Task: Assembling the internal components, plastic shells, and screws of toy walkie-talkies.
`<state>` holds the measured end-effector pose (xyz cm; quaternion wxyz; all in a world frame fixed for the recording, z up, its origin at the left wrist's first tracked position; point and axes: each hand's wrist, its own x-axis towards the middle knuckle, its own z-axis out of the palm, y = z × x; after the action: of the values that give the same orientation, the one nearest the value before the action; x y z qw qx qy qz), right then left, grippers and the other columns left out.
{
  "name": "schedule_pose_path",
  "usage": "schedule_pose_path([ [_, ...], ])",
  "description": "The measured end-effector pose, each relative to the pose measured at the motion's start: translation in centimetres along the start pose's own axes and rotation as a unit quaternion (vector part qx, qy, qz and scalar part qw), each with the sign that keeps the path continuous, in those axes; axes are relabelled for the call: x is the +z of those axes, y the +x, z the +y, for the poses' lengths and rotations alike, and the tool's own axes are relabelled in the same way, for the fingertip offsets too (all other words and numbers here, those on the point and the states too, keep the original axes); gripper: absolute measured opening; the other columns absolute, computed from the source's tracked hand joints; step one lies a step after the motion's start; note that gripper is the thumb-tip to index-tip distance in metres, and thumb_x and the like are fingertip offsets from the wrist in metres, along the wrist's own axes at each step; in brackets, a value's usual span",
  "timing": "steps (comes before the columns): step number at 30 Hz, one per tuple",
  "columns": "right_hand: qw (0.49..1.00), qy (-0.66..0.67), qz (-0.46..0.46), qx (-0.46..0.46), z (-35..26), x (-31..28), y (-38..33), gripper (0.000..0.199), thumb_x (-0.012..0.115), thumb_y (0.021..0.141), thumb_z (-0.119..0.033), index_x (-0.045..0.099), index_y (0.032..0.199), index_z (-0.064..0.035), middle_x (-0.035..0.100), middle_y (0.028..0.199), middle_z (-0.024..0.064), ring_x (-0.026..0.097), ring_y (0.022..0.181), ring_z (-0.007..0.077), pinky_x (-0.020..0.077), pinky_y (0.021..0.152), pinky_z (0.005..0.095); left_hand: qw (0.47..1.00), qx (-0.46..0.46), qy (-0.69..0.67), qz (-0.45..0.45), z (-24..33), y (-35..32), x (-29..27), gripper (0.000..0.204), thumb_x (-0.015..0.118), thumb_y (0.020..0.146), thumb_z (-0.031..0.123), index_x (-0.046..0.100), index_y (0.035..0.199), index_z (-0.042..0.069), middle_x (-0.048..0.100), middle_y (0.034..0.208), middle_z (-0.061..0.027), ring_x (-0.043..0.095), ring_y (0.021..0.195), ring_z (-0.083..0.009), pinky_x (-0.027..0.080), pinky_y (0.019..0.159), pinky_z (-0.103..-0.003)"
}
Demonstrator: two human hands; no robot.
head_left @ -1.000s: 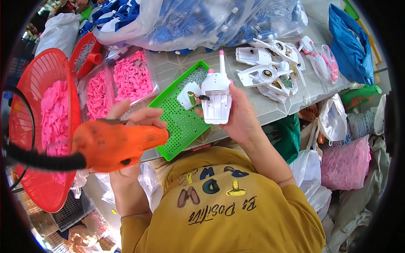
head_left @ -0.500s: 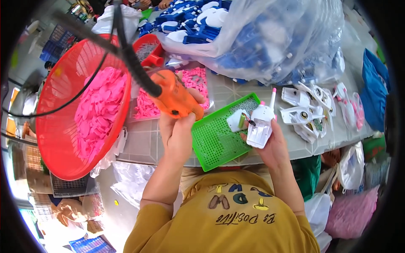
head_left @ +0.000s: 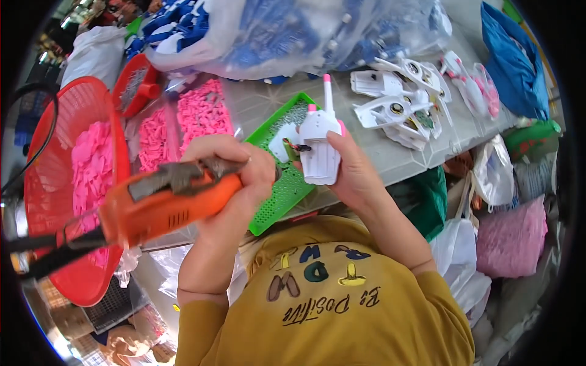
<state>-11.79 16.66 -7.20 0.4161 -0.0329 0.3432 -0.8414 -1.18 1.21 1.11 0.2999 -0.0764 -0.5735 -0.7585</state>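
Observation:
My left hand [head_left: 241, 183] is wrapped round an orange electric screwdriver [head_left: 168, 207], its dark cord trailing off to the left and its tip largely hidden by the fingers. In my right hand [head_left: 357, 168] is a white toy walkie-talkie [head_left: 320, 146] with a pink-tipped antenna, open recess facing up. Dark and red wires and a green cylinder-like part [head_left: 289, 148] hang at its left side, beside a white cover piece [head_left: 281, 141]. Both hands are over or beside a green perforated basket [head_left: 268, 210] holding small metal screws at its far end.
A red colander [head_left: 46, 189] of pink parts stands left. Behind it are a red scoop [head_left: 148, 91] with metal pieces and a tray of small pink parts [head_left: 204, 110]. White toy housings [head_left: 397, 110] lie right. A plastic bag of blue parts [head_left: 274, 36] covers the far side.
The screwdriver has swung from upright to nearly level, its back end now pointing left. My left hand has turned with it toward the walkie-talkie, which my right hand still holds.

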Motion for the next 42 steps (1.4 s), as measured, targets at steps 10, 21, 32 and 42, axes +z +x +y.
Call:
schedule_pose_path([
  [10, 1.000, 0.022, 0.005, 0.018, -0.3, -0.7, -0.5, 0.050, 0.057, 0.098, -0.030, 0.041, 0.142, -0.0139, 0.062, 0.120, 0.0066, 0.064, 0.102, 0.0192, 0.0574, 0.083, 0.0386, 0.998, -0.016, -0.030, -0.050, -3.5, 0.3, 1.3, 0.038, 0.074, 0.081, -0.001, 0.049, 0.108, 0.006, 0.058, 0.074, -0.0047, 0.058, 0.067, -0.0171, 0.050, 0.072, -0.037],
  [21, 0.999, 0.041, 0.000, 0.029, -0.4, -0.8, -0.4, 0.051, 0.058, 0.098, -0.034, 0.041, 0.142, -0.0135, 0.061, 0.120, 0.0069, 0.063, 0.102, 0.0194, 0.0571, 0.084, 0.0380, 0.996, -0.025, -0.040, -0.075, -3.2, 0.9, 1.1, 0.032, 0.068, 0.081, -0.003, 0.048, 0.104, 0.006, 0.056, 0.072, -0.0046, 0.057, 0.068, -0.0176, 0.050, 0.077, -0.039],
  [32, 1.000, 0.013, 0.005, 0.008, -0.1, -1.0, -0.7, 0.053, 0.059, 0.097, -0.035, 0.042, 0.142, -0.0152, 0.061, 0.118, 0.0051, 0.063, 0.099, 0.0180, 0.0553, 0.082, 0.0364, 0.994, -0.080, -0.010, -0.070, -2.3, 1.0, 1.6, 0.023, 0.069, 0.082, 0.000, 0.052, 0.097, 0.005, 0.061, 0.081, -0.0071, 0.061, 0.078, -0.0182, 0.052, 0.082, -0.038],
  [42, 1.000, 0.013, 0.014, 0.003, -0.2, -0.5, -0.8, 0.054, 0.058, 0.098, -0.035, 0.039, 0.145, -0.0169, 0.061, 0.120, 0.0050, 0.063, 0.101, 0.0184, 0.0556, 0.083, 0.0376, 0.997, -0.027, -0.026, -0.069, -2.5, 0.7, 1.8, 0.025, 0.068, 0.083, -0.001, 0.051, 0.100, 0.006, 0.058, 0.074, -0.0047, 0.058, 0.069, -0.0185, 0.050, 0.075, -0.039],
])
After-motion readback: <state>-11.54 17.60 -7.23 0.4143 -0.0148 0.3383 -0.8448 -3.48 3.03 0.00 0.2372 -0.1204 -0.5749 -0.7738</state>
